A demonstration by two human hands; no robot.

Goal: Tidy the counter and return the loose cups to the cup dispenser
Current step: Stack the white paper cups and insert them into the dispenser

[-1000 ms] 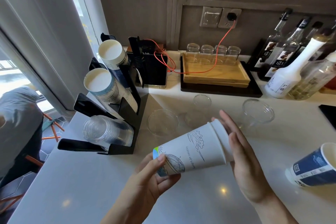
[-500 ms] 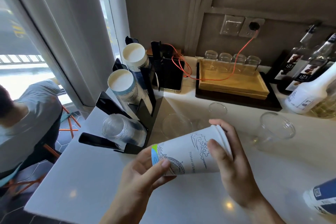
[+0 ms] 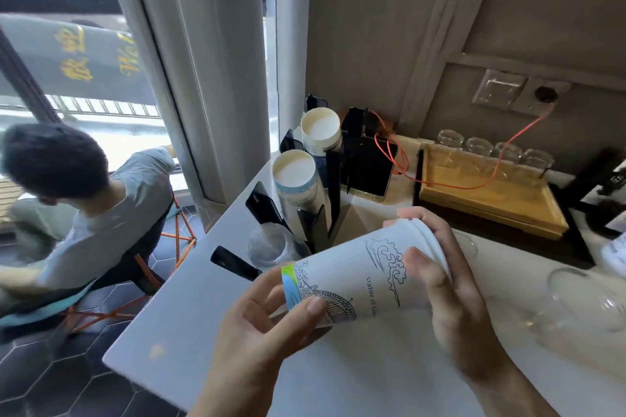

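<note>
Both hands hold one white paper cup [image 3: 366,276] on its side above the white desk [image 3: 189,325]. The left hand [image 3: 267,325] grips the cup's narrow base, thumb across the printed drawing; the right hand [image 3: 450,284] wraps around the wide rim end, fingers curled over the lip. The cup's base points left toward the black cup dispenser [image 3: 321,200], which stands just beyond it near the desk's left edge.

The dispenser holds three tilted stacks: two stacks of paper cups [image 3: 298,179] with open mouths facing up and left, and a lower stack of clear plastic cups [image 3: 271,244]. The desk's left edge drops to a dark hexagon-tiled floor [image 3: 40,379], where a seated person [image 3: 88,200] sits with their back to the desk on an orange-legged chair. The desk surface in front of the hands is bare.

To the right, a clear plastic cup [image 3: 582,301] lies on the desk, near the right hand. Behind, a wooden tray [image 3: 487,200] carries a row of upturned glasses, with an orange cable [image 3: 508,142] running up to a wall socket.

Readable print on the held cup begins "Statue of Li", the rest hidden by the right hand. Yellow characters on a banner outside the window are too blurred to read.
</note>
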